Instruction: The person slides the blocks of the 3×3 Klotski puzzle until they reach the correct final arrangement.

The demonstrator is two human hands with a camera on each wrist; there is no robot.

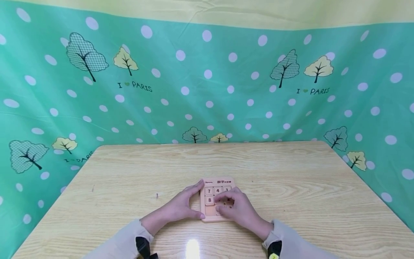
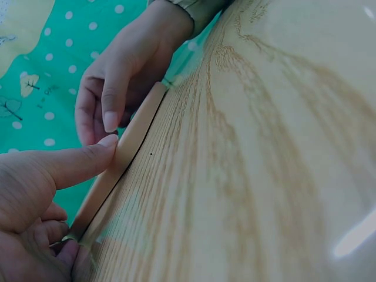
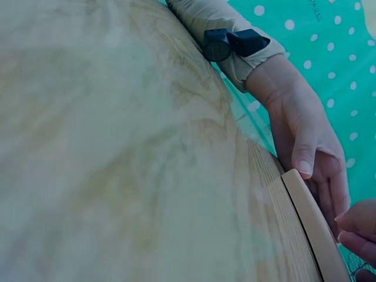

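Head: a number slide puzzle [image 1: 210, 210] lies midway between the worktop's [image 1: 161, 165] side edges, left hand [image 1: 179, 205] clamped on it, right hand [image 1: 239, 210] over its tiles [image 1: 209, 200], fingertips apart; left wrist: left thumb [image 2: 85, 164] at near rim [image 2: 123, 157]; right wrist: same thumb by near-left corner.

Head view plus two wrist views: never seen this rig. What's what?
No robot: these are a person's bare left hand and right hand. The wide picture comes from a camera worn on the head, looking forward and down. The two tilted ones come from a camera on each wrist, looking at that hand's work. On the pale wood-grain table lies a flat pink rectangular board with square numbered tiles. The left hand holds the board's left side, thumb at the near corner. The right hand's thumb and fingers are over the tiles; whether they pinch one, I can't tell. Behind hangs a green dotted fabric curtain.
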